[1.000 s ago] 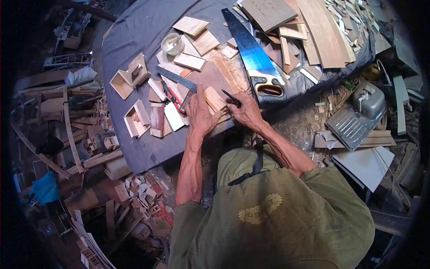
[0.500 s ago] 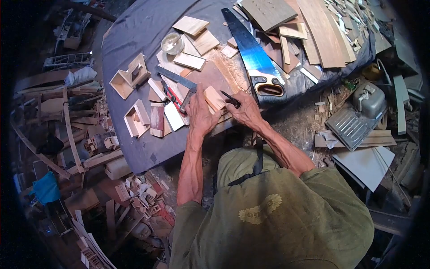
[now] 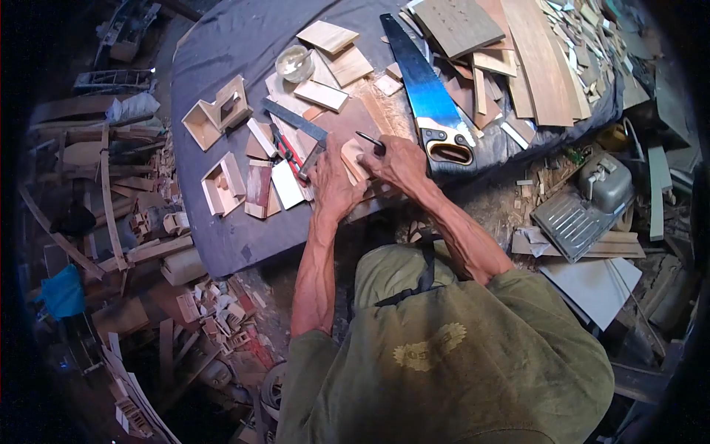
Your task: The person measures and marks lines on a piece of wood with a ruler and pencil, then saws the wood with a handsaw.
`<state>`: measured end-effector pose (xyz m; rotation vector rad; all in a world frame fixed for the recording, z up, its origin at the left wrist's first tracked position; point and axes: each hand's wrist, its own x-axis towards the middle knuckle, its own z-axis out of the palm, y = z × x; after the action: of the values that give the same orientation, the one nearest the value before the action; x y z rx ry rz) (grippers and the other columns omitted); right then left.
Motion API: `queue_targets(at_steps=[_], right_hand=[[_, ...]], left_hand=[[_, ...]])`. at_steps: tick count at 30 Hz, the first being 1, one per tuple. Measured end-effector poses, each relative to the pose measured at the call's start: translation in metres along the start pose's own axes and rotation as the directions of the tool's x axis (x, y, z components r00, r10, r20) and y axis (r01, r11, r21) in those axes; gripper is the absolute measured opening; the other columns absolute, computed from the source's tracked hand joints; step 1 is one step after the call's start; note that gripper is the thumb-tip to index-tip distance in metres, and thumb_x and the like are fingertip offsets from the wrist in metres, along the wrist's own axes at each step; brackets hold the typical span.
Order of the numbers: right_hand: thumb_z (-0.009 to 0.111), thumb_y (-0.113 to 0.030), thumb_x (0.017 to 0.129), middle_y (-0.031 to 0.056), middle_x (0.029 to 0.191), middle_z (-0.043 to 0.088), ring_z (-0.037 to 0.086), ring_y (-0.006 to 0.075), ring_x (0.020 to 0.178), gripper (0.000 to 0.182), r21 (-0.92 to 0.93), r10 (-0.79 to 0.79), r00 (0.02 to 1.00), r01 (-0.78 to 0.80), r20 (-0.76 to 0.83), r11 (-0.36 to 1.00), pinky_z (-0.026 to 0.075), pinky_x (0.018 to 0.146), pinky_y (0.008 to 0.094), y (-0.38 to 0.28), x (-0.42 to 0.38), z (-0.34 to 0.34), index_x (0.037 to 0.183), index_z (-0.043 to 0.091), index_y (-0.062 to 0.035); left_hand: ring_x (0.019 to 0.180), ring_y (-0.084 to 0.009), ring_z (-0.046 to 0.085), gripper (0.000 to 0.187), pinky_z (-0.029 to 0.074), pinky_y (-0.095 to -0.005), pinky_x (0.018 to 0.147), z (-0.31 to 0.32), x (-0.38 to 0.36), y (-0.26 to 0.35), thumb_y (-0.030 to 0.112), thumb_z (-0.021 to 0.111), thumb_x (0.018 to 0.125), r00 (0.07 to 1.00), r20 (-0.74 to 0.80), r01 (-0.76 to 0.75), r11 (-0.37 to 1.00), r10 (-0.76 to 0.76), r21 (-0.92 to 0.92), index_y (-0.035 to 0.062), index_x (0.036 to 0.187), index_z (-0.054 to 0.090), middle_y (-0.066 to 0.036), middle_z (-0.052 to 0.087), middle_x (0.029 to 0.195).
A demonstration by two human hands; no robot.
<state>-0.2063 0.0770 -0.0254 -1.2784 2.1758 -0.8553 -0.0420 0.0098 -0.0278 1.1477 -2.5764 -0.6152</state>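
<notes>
At near edge of table (image 3: 240, 244), half-curled left hand (image 3: 338, 186) is gripping block (image 3: 352, 155); right hand (image 3: 401, 166) is pinching pen (image 3: 367, 138). Slack hold would be inviting slippage.

Left hand (image 3: 336, 181) near curled right hand (image 3: 401, 166)

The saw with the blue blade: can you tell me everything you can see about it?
The saw lies flat on the cloth-covered table, its narrow tip away from the person. The long, metal-looking blade is blue, pale at its base and darker towards the tip. The black handle has yellowish trim around a finger hole. Wood scraps lie close on its right. Nobody is holding it.
</notes>
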Motion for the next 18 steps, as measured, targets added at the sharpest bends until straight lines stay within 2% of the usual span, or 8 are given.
queue_targets(at_steps=[5, 6, 9, 10, 13, 14, 17, 18], right_hand=[[0.078, -0.046, 0.073, 0.0242, 0.087, 0.071, 0.070, 0.0403, 0.083, 0.050, -0.023, 0.048, 0.995, -0.046, 0.089, 0.999, 0.055, 0.074, 0.0493, -0.005, 0.014, 0.001, 0.090, 0.070, 0.0004], [0.077, -0.055, 0.073, 0.0207, 0.091, 0.072, 0.070, 0.0393, 0.090, 0.058, -0.052, 0.082, 0.988, -0.076, 0.132, 0.996, 0.054, 0.078, 0.0485, -0.004, 0.016, 0.000, 0.097, 0.069, -0.0028], [0.077, -0.050, 0.073, 0.0244, 0.088, 0.071, 0.070, 0.0400, 0.086, 0.053, -0.041, 0.062, 0.993, -0.058, 0.098, 0.997, 0.054, 0.076, 0.0479, -0.006, 0.016, 0.002, 0.091, 0.070, -0.0011], [0.077, -0.051, 0.073, 0.0243, 0.090, 0.072, 0.070, 0.0403, 0.087, 0.054, -0.040, 0.068, 0.992, -0.064, 0.107, 0.997, 0.054, 0.077, 0.0483, -0.005, 0.016, 0.003, 0.093, 0.070, -0.0010], [0.077, -0.052, 0.073, 0.0242, 0.095, 0.072, 0.070, 0.0414, 0.092, 0.058, -0.037, 0.083, 0.988, -0.079, 0.127, 0.996, 0.054, 0.078, 0.0493, -0.004, 0.018, 0.004, 0.099, 0.070, -0.0007], [0.070, -0.051, 0.081, 0.0264, 0.097, 0.071, 0.068, 0.0440, 0.097, 0.057, -0.045, 0.077, 0.982, -0.070, 0.174, 0.997, 0.052, 0.083, 0.0502, -0.004, 0.018, 0.001, 0.103, 0.069, 0.0008], [0.056, -0.040, 0.091, 0.0254, 0.090, 0.070, 0.069, 0.0398, 0.087, 0.046, 0.122, 0.109, 0.990, -0.119, 0.090, 0.985, 0.053, 0.076, 0.0433, 0.015, 0.024, 0.015, 0.105, 0.068, 0.0019], [0.044, -0.032, 0.097, 0.0254, 0.086, 0.068, 0.067, 0.0360, 0.083, 0.044, 0.193, 0.028, 0.996, -0.044, 0.087, 0.980, 0.051, 0.076, 0.0426, 0.020, 0.027, 0.014, 0.108, 0.068, 0.0020]], left_hand=[[0.128, -0.0438, 0.045, 0.106, 0.034, -0.0514, 0.108, 0.008, -0.009, -0.004, 0.021, 0.079, 0.071, 0.996, -0.078, -0.038, 0.999, 0.035, -0.034, -0.0050, 0.153, 0.017, -0.027, 0.047, 0.143], [0.129, -0.0440, 0.042, 0.102, 0.033, -0.0534, 0.107, 0.012, -0.015, 0.001, 0.022, 0.081, 0.070, 0.975, -0.209, -0.074, 0.997, 0.070, -0.013, -0.0011, 0.153, 0.025, -0.026, 0.041, 0.144], [0.130, -0.0442, 0.037, 0.094, 0.033, -0.0549, 0.105, 0.003, -0.033, 0.031, 0.021, 0.082, 0.068, 0.978, -0.208, 0.032, 0.986, 0.002, 0.163, 0.0045, 0.149, 0.037, -0.022, 0.036, 0.144], [0.127, -0.0427, 0.036, 0.081, 0.035, -0.0554, 0.101, 0.003, -0.039, 0.039, 0.018, 0.081, 0.069, 0.985, -0.168, 0.060, 0.986, -0.033, 0.159, 0.0076, 0.142, 0.046, -0.020, 0.038, 0.139], [0.126, -0.0380, 0.039, 0.075, 0.037, -0.0554, 0.097, 0.010, -0.044, 0.046, 0.019, 0.081, 0.073, 0.985, -0.091, 0.158, 0.971, -0.143, 0.180, 0.0050, 0.138, 0.046, -0.016, 0.042, 0.134], [0.123, -0.0356, 0.040, 0.068, 0.038, -0.0534, 0.094, 0.009, -0.044, 0.048, 0.014, 0.078, 0.075, 0.985, -0.094, 0.159, 0.972, -0.145, 0.174, 0.0052, 0.136, 0.048, -0.015, 0.043, 0.130], [0.113, -0.0370, 0.054, 0.068, 0.039, -0.0540, 0.091, 0.004, -0.043, 0.055, 0.008, 0.069, 0.079, 0.963, 0.034, 0.247, 0.927, -0.267, 0.282, 0.0065, 0.142, 0.045, -0.020, 0.057, 0.117], [0.101, -0.0382, 0.058, 0.070, 0.042, -0.0545, 0.086, 0.004, -0.041, 0.053, 0.007, 0.065, 0.079, 0.955, 0.078, 0.258, 0.932, -0.286, 0.256, 0.0038, 0.145, 0.041, -0.021, 0.061, 0.106]])
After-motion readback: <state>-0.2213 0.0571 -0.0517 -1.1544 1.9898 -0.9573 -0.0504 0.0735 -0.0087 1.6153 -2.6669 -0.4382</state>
